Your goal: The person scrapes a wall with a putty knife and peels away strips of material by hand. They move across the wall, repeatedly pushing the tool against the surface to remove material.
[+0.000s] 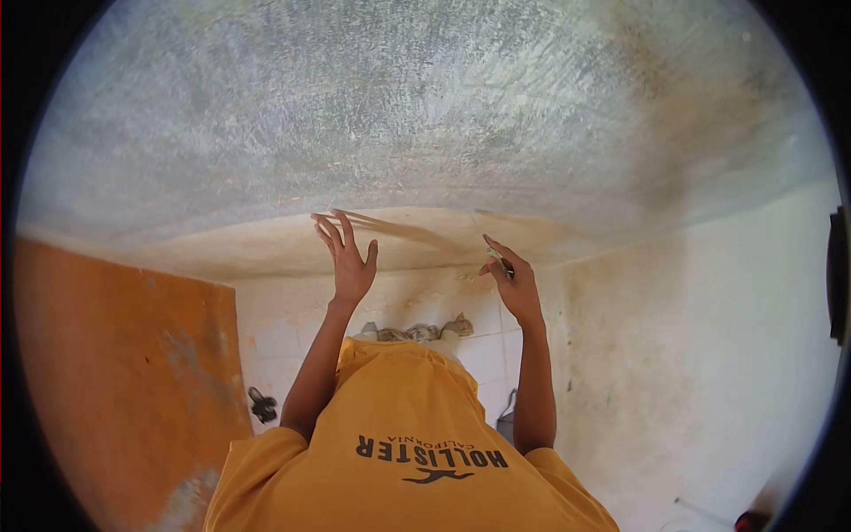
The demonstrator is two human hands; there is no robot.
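My left hand [351, 266] is raised at the wall [425, 115], its fingers spread and the fingertips touching or very near the surface. Nothing is in it. To the right, my right hand [516, 285] has its fingers bent round a small thin object [503, 261], partly pale and partly dark. Most of that object is hidden by the fingers, so its kind does not show. The wall is patchy grey-white above and cream lower down, with brown stains at the right. Shadows of the hands fall across it.
An orange surface with worn patches [124, 355] stands at the left, a stained whitish wall [691, 355] at the right. On the tiled floor are a crumpled greyish bundle [412, 333] near my feet, a dark object [262, 405] and a grey item [506, 426] beside my right arm.
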